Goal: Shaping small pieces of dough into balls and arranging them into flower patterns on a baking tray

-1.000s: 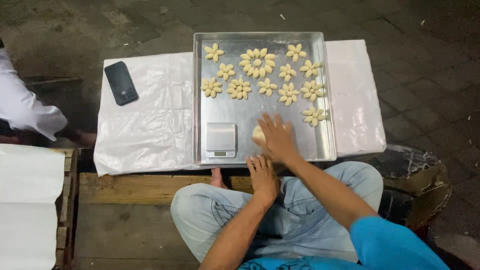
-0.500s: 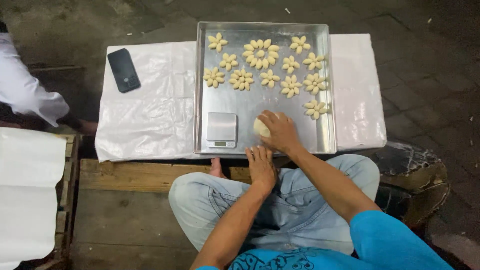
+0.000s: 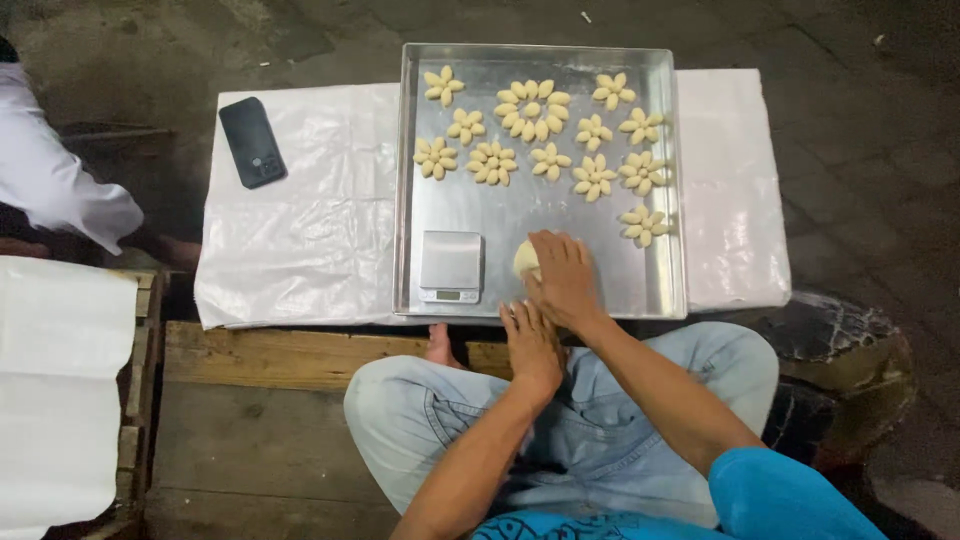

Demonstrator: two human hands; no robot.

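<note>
The right hand (image 3: 563, 278) lies flat with its fingers spread on a pale round lump of dough (image 3: 526, 260), pressing it down. The lump sits on the bare floor of a big square silver metal tray (image 3: 540, 215), near the tray's front edge and just to the right of a small square silver kitchen scale (image 3: 451, 266). The hand hides most of the lump.

The left hand (image 3: 531, 345) rests open, fingers close together, at the tray's front rim, touching the side of the right wrist. It holds nothing.

At the far end of the tray lie many small flower-shaped dough pieces (image 3: 540, 130), set in rows up to the back and right rims. Between the flowers and the scale there is a wide bare strip of metal with room to move.

The tray stands on a white plastic sheet (image 3: 300, 220) that sticks out on both sides. A flat black phone (image 3: 252, 142) lies on the left part of the sheet, well apart from the tray. A white sleeve (image 3: 55, 180) of another person shows at the left edge
</note>
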